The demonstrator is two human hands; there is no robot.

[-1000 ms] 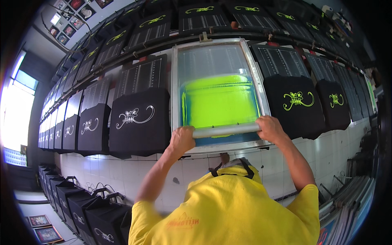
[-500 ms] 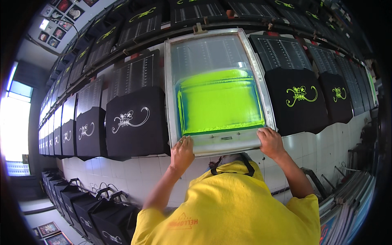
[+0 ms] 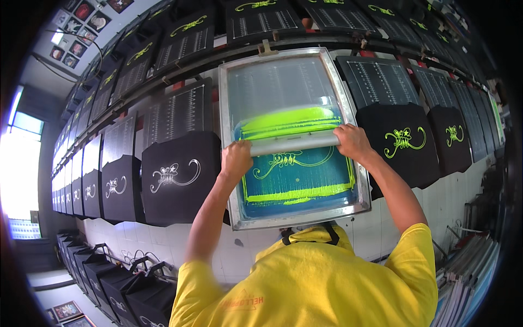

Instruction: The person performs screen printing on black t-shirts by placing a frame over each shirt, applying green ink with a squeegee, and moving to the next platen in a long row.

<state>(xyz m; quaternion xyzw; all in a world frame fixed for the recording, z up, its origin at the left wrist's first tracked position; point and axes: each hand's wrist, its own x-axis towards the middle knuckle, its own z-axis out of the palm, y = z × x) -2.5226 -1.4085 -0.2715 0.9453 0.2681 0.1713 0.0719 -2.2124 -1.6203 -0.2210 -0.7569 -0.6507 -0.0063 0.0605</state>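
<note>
In front of me a metal-framed printing screen [image 3: 305, 217] lies on a board, its long side running away from me. My left hand [image 3: 237, 159] and my right hand [image 3: 353, 143] are closed round the two ends of a grey squeegee [image 3: 294, 143], which stands across the middle of the mesh. Beyond the squeegee is a bank of bright green ink [image 3: 291, 119]. On the near side, the blue-green mesh shows a curled butterfly-like design [image 3: 289, 158] outlined in pale green. A thick ink line [image 3: 299, 195] runs across the mesh near its front end.
Black cloth with a white print [image 3: 174, 175] lies on the board to the left; black cloth with a green print [image 3: 404, 143] lies to the right. A metal rail [image 3: 207, 64] runs behind. Behind me are black-covered stands [image 3: 128, 291] and stacked frames [image 3: 466, 283].
Both hands have pushed the squeegee from the near end of the screen to its middle. Green ink that covered the mesh has moved away with it, and the design now shows.
</note>
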